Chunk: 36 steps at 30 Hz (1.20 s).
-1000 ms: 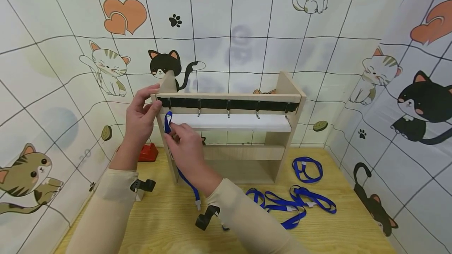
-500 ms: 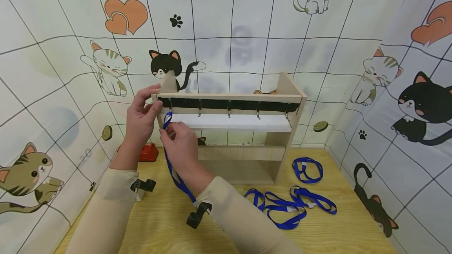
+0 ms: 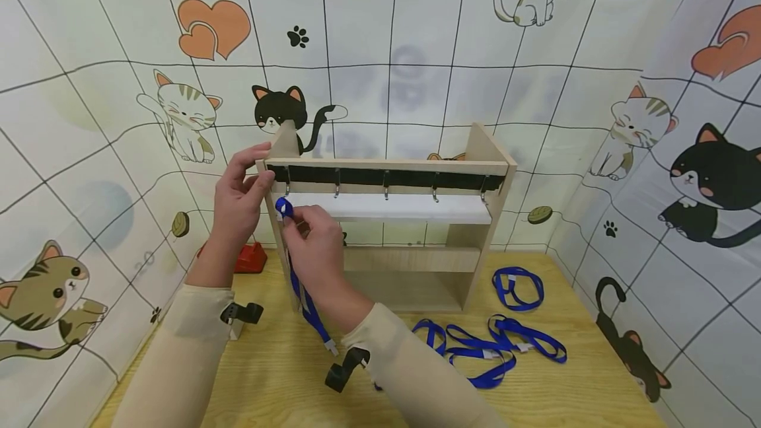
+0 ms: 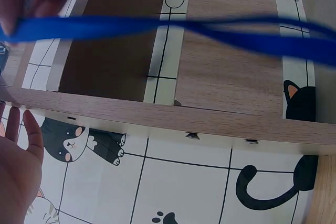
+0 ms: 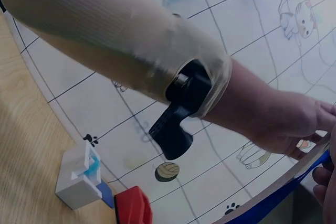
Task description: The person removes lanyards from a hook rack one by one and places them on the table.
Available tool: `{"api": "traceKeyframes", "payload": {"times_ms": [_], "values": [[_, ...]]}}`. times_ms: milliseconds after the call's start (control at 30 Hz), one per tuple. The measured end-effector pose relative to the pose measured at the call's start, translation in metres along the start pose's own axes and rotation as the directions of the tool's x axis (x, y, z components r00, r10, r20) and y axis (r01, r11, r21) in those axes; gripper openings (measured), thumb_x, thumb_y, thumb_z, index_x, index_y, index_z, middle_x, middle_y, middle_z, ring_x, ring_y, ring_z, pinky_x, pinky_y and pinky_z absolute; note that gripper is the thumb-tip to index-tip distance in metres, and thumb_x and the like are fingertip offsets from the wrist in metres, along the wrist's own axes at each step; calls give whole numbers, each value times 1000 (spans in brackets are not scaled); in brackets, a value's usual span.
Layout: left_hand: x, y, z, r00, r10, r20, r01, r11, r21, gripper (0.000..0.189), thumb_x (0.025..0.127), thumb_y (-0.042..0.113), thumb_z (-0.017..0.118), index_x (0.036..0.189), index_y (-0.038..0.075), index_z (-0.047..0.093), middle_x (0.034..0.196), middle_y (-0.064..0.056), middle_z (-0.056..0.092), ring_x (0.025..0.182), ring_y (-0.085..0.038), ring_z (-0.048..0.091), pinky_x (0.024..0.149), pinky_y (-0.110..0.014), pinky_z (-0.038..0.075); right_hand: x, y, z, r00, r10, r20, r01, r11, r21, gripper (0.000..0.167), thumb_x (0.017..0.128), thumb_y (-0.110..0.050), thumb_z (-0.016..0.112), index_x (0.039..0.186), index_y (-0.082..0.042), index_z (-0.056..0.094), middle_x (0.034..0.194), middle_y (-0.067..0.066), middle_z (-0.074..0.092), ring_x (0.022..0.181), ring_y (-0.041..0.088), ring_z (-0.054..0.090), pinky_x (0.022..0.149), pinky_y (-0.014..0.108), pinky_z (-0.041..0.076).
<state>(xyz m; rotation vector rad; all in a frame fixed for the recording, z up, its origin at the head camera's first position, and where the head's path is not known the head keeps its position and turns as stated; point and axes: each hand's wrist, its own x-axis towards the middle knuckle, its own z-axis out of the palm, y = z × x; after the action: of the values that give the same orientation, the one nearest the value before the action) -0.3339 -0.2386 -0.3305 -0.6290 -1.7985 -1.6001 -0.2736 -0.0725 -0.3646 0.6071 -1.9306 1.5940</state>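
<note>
A light wooden rack stands on the table, with a row of metal hooks along its black strip. My left hand grips its upper left corner, thumb at the front edge. Just below the leftmost hook, my right hand pinches a blue lanyard near its small top loop. That loop appears apart from the hook. The rest of the strap hangs down to a pale clip. In the left wrist view the lanyard stretches across, blurred, from the right fingers.
More blue lanyards lie tangled at the table's right, and a coiled one lies behind them. A red object sits left of the rack. Beside it in the right wrist view stands a white box. Cat-patterned sheeting surrounds the table.
The lanyard's loop reached up to the leftmost hook earlier; now it sits lower and looks rounder. My right hand went slightly left, then back right. The left hand keeps its grip.
</note>
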Motion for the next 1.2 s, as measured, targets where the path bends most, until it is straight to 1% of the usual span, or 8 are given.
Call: {"api": "traceKeyframes", "payload": {"times_ms": [133,300,467,600,700,867,1200], "values": [[0,1,1,1000,5,-2,-5,1000,17,36,111,10,68,147,7,65,159,-4,62,142,-25,55,109,-31,53,1,-11,-13,999,-32,19,31,998,62,7,105,-4,75,104,-4,82,95,1,72,81,7,67,71,22,60],[-1,1,1,1000,0,-3,0,1000,7,36,111,9,68,147,6,65,158,-5,62,141,-25,56,108,-30,53,1,-20,-33,997,-65,48,59,992,108,6,104,-3,76,105,-4,82,95,1,73,79,8,67,70,26,61],[0,1,2,1000,5,4,-5,1000,-2,36,110,8,68,146,4,65,159,-6,62,140,-26,56,107,-30,54,4,-27,-59,988,-127,83,115,985,128,5,104,-4,77,106,-4,81,96,3,73,77,11,68,68,30,62],[0,2,2,1000,0,-2,0,1000,8,36,111,9,68,146,5,65,159,-4,62,140,-25,56,106,-29,54,8,-32,-78,981,-150,124,134,983,129,5,105,-5,76,106,-4,81,96,2,72,79,11,67,70,29,60],[0,2,2,1000,-3,-5,3,1000,2,36,111,9,68,146,5,65,159,-4,61,140,-25,55,106,-29,53,12,-36,-90,973,-185,141,169,978,122,5,105,-3,75,105,-4,81,97,2,73,80,12,66,71,29,58],[1,1,0,1000,-6,-3,6,1000,-18,36,110,7,68,146,4,65,159,-5,61,140,-26,55,106,-29,53,18,-38,-106,962,-240,131,227,968,107,5,104,-1,75,103,-3,80,96,2,73,80,15,65,71,30,56],[1,2,1,1000,-2,-6,2,1000,-17,36,110,8,69,146,6,65,159,-5,62,143,-25,54,109,-31,51,29,-32,-132,959,-268,91,265,963,49,6,103,1,76,102,-4,79,94,2,73,79,17,66,73,30,55]]}}
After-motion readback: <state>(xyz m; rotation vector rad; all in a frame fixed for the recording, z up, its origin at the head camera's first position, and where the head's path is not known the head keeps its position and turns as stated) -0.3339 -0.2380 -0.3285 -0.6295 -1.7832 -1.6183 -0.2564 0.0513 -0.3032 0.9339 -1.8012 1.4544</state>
